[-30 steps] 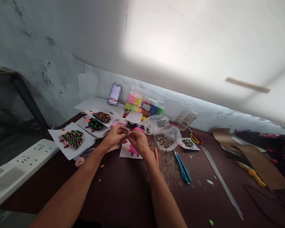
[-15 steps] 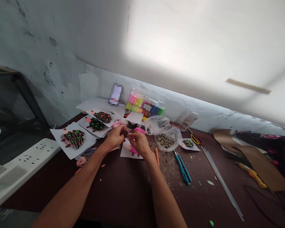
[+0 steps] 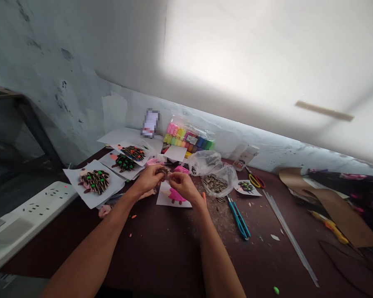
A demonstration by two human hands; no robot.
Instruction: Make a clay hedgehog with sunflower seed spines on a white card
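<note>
My left hand point(image 3: 149, 179) is closed, thumb and fingers pinching a small brown piece of modelling clay point(image 3: 165, 172), which seems to be in clear film. Close beside it, my right hand point(image 3: 184, 187) is closed too, its fingertips pinched at the clay's right side; the fingers partly hide what they grip. Just below the hands lies a white card point(image 3: 162, 201) bearing a pink clay hedgehog point(image 3: 176, 195) with brown feet. An open plastic bag of striped sunflower seeds point(image 3: 216, 183) sits to the right. Pink clay point(image 3: 182, 169) lies behind my right hand.
Finished seed hedgehogs on cards point(image 3: 95, 182) lie left, near a white power strip point(image 3: 46, 203). Clay packs point(image 3: 189, 138) and a phone point(image 3: 151, 123) stand at the back. Teal cutters point(image 3: 240, 219), scissors point(image 3: 256, 181), glue sticks point(image 3: 290, 236) and a yellow glue gun point(image 3: 334, 229) lie right.
My hands have drawn slightly apart, the right one shifting a little lower, and more of the brown clay and the pink hedgehog shows. The view has shifted slightly.
</note>
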